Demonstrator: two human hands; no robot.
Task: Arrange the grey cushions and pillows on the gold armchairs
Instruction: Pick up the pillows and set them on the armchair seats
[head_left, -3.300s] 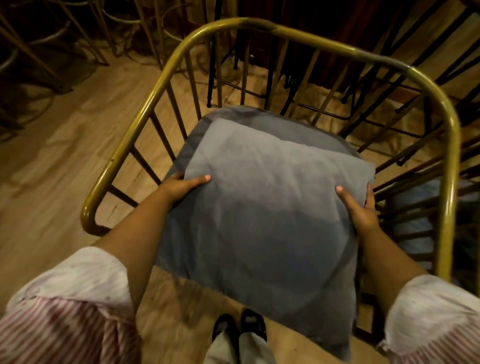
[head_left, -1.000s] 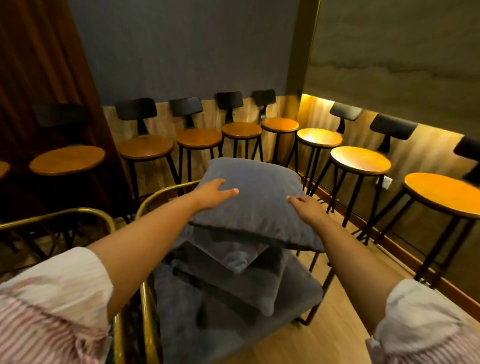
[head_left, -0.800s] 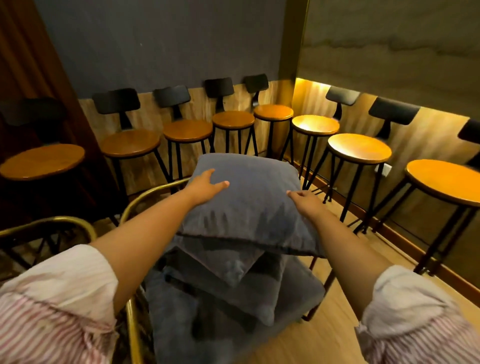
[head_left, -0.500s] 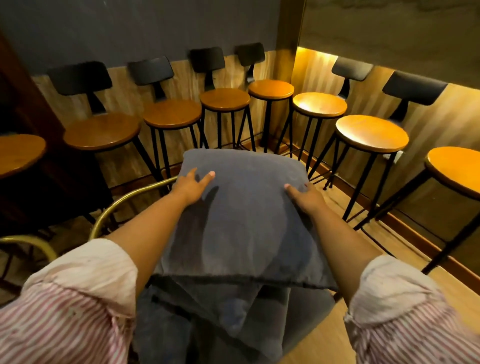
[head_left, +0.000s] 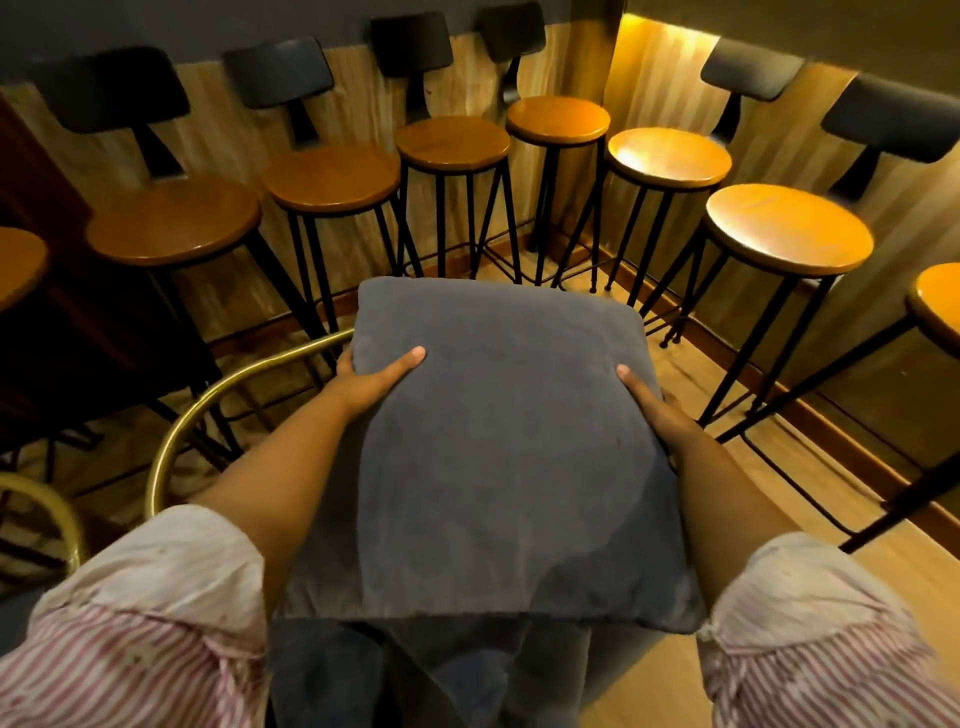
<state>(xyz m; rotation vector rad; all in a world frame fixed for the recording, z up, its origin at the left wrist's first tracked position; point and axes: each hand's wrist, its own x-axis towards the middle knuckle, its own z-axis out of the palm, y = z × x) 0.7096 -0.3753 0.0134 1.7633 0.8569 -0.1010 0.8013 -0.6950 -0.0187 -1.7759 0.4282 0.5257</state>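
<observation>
Grey square cushion (head_left: 498, 447), held flat and face-up between the two hands, above a pile of further grey cushions (head_left: 431, 670) seen only at its near edge. Left hand (head_left: 369, 382): clasped on the cushion's left edge, thumb laid across the top face, fingers wrapped under and hidden. Right hand (head_left: 657, 410): clasped on the right edge likewise, thumb on top, the remaining fingers out of sight beneath the fabric. Both forearms bare, with rolled striped sleeves (head_left: 156, 623) nearest the camera. Gold armchair frame (head_left: 223, 387): curved tube running below and to the left of the left hand, its seat hidden by the cushions. A second gold frame (head_left: 49, 512) lies farther left, partly cut off. Bar stools (head_left: 452, 143): round wooden seats, dark backs, black legs, ranged along the walls beyond both hands and round to the right of the right hand. Wooden floor (head_left: 675, 680) shows below the right forearm.
</observation>
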